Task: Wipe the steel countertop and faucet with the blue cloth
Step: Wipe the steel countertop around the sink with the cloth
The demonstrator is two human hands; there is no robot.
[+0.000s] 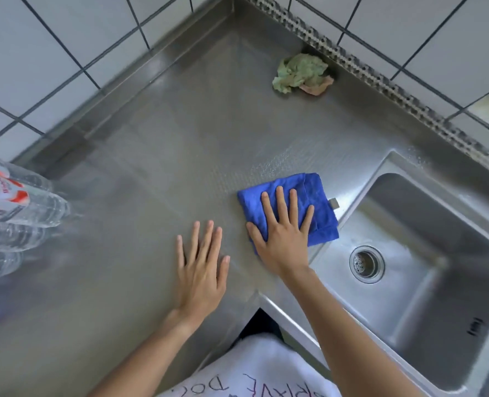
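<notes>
Steel countertop (157,156) fills the corner below white tiled walls (37,53), and its surface looks wet and streaked just beyond the blue cloth. Taking the sink (426,270) as the landmark: farthest from the sink, at the left edge of the view, stands a pack of clear plastic water bottles (11,213) with red-and-white labels, blurred. Nearer the sink, the left hand (201,270) rests flat on the bare steel, palm down, its fingers (206,239) straight and slightly apart, holding nothing. Just beside it, toward the sink, the right hand (282,239) presses flat on the blue cloth (317,196), fingers straight and spread across it, not curled round it. This folded cloth lies on the surface right at the sink's near-left corner, one edge reaching the rim. Well beyond the sink's left rim, against the perforated metal strip (380,81) at the foot of the right-hand wall, lies a crumpled green rag (300,73) with a pinkish part. Inside the sink basin, the round drain strainer (366,263) sits near its left wall. The faucet is not in view.
</notes>
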